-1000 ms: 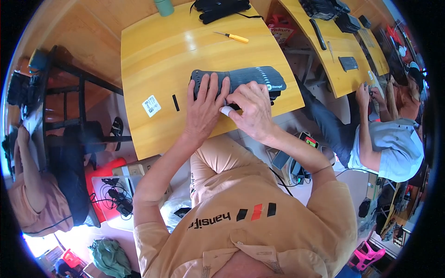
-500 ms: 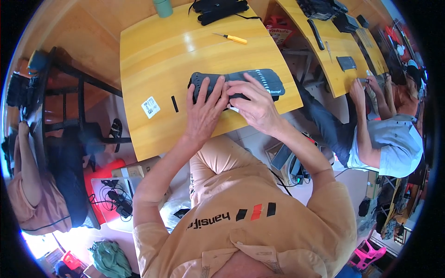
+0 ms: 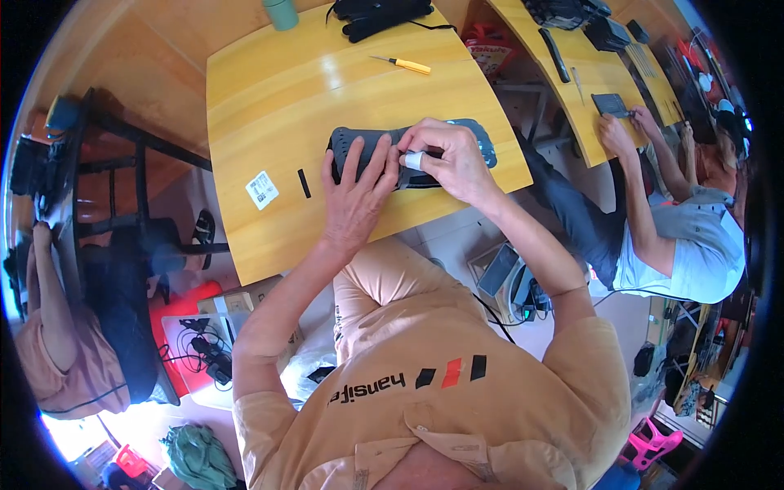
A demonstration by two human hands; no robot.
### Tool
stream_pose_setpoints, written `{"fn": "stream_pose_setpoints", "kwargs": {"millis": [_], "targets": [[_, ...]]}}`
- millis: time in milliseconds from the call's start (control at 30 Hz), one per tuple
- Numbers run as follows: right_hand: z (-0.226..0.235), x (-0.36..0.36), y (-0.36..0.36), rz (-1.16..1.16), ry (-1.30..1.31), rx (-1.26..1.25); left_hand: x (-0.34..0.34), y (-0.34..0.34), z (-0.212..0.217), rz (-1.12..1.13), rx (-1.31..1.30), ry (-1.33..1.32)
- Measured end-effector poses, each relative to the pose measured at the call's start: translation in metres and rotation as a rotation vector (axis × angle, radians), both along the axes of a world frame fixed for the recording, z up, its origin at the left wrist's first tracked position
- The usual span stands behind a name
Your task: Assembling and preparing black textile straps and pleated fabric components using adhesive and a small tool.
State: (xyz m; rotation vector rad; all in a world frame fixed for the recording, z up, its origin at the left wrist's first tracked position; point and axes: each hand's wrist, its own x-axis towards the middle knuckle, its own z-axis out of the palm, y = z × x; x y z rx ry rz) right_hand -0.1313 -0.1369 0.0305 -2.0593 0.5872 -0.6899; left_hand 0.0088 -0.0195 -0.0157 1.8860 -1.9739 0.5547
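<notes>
A long dark grey case (image 3: 476,140) with rounded ends and a row of pale marks near its right end lies across the table's near part. My left hand (image 3: 357,184) rests on its left half, fingers spread and stretched over the top. Close beside it, my right hand (image 3: 454,162) is bent over the middle of the case, thumb and fingers pinched together. Between those fingers is a small whitish strip (image 3: 414,160), perhaps a label or tape. My right hand covers much of the case's middle.
On the yellow table (image 3: 269,122) lie a white label (image 3: 262,189), a short black strip (image 3: 305,184) and a yellow-handled screwdriver (image 3: 402,64). A green cup (image 3: 281,14) and a black pouch (image 3: 380,18) stand farther back. At right, a co-worker (image 3: 682,237) works at another table.
My right hand has turned and shifted slightly right, and the whitish strip has come up into clear view in its fingers. My left hand stays on the case.
</notes>
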Motion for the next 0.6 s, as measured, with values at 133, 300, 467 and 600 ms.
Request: {"fn": "stream_pose_setpoints", "kwargs": {"millis": [133, 300, 467, 600], "targets": [[0.007, 0.002, 0.001, 0.003, 0.056, 0.053, 0.002, 0.001, -0.003, 0.006, -0.026, -0.075], [0.008, 0.000, -0.001, 0.038, 0.067, -0.319, 0.001, 0.004, -0.002, -0.003, -0.022, -0.091], [0.003, 0.002, -0.009, 0.046, 0.074, -0.254, 0.000, 0.004, -0.001, -0.009, -0.032, -0.060], [0.013, 0.010, -0.021, -0.012, 0.200, -0.020, 0.000, 0.001, -0.004, 0.000, -0.031, -0.075]]}}
